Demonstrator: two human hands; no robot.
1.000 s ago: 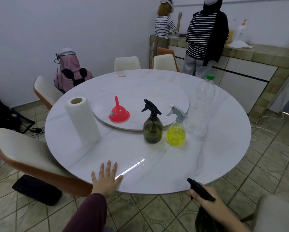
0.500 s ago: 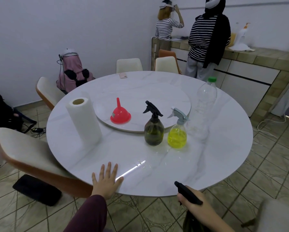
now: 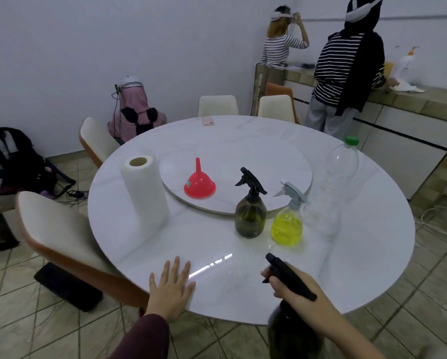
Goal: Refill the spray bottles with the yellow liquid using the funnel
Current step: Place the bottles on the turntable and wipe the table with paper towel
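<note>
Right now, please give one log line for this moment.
left hand: flat on table | right hand: holds dark spray bottle | funnel: untouched

No readable text; sticker on red funnel (image 3: 199, 182) (illegible).

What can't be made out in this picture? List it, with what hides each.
Head view only.
- Held dark bottle: its bottom is cut off by the lower edge, so its fill level cannot be told; the right hand covers its neck.
- Funnel: its sticker is too small to read.
- Clear bottle: see-through against the table, so any contents are unclear.
- Counter items: partly hidden by a standing person.
</note>
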